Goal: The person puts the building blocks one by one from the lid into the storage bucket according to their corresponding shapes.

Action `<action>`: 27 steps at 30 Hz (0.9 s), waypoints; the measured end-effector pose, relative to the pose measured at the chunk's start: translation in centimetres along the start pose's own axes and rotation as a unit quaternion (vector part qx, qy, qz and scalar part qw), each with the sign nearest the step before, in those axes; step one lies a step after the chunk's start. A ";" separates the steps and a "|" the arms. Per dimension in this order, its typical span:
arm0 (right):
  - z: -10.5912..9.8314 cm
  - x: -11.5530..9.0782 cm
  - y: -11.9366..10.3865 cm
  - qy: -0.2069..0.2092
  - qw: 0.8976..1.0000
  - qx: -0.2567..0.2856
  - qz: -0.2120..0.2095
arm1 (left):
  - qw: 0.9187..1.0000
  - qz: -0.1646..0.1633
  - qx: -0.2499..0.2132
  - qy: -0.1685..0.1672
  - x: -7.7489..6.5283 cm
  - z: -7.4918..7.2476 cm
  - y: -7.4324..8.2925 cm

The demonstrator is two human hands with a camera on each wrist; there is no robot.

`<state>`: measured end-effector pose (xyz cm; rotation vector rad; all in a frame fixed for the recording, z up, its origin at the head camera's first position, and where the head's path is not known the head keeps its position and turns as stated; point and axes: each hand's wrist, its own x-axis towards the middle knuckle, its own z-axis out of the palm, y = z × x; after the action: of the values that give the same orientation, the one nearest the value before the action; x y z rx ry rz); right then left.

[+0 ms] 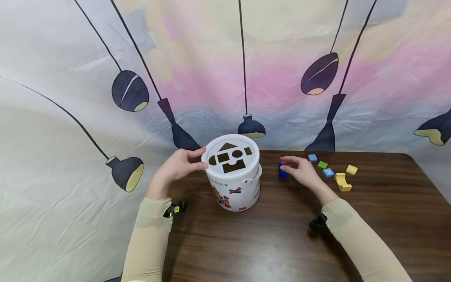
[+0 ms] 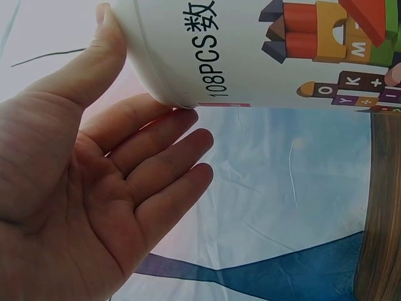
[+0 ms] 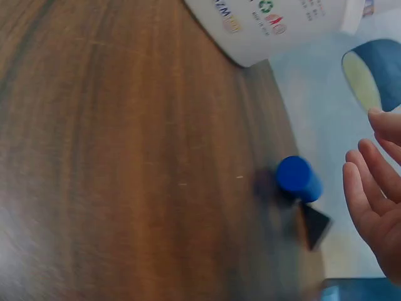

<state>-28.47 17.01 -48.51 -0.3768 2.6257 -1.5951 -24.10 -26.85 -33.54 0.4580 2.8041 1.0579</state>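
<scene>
A white bucket (image 1: 243, 192) with a shape-sorter lid (image 1: 230, 150) stands upright on the table. At the lid's left side, the thumb and index finger of my left hand (image 1: 177, 166) touch the rim, while the other fingers extend loosely beside it in the left wrist view. My right hand (image 1: 299, 170) hovers with relaxed fingers by a blue cylinder block (image 3: 297, 178). In the right wrist view the fingers are apart from that cylinder, which stands on the table. Close behind it is a dark triangular block (image 3: 315, 226).
To the right of my right hand lie a yellow arched block (image 1: 341, 182), a small yellow block (image 1: 351, 169), a green block (image 1: 322, 165) and two light blue blocks (image 1: 328, 172). A fabric backdrop printed with lamps hangs behind the wooden table (image 1: 246, 250). The bucket's white handle (image 1: 260, 172) hangs at its right.
</scene>
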 end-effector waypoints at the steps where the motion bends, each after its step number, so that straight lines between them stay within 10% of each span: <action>1: 0.1 -0.1 0.4 0.002 1.000 0.001 0.004 | 1.000 0.000 -0.001 0.000 0.0 0.0 0.0; 27: 2.6 0.4 3.2 0.084 0.988 -0.009 0.133 | 1.000 -0.007 0.003 0.004 -0.1 0.0 0.3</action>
<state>-29.04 16.08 -52.45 0.1094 2.6692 -1.5782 -23.96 -26.68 -33.40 0.4363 2.8148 1.0508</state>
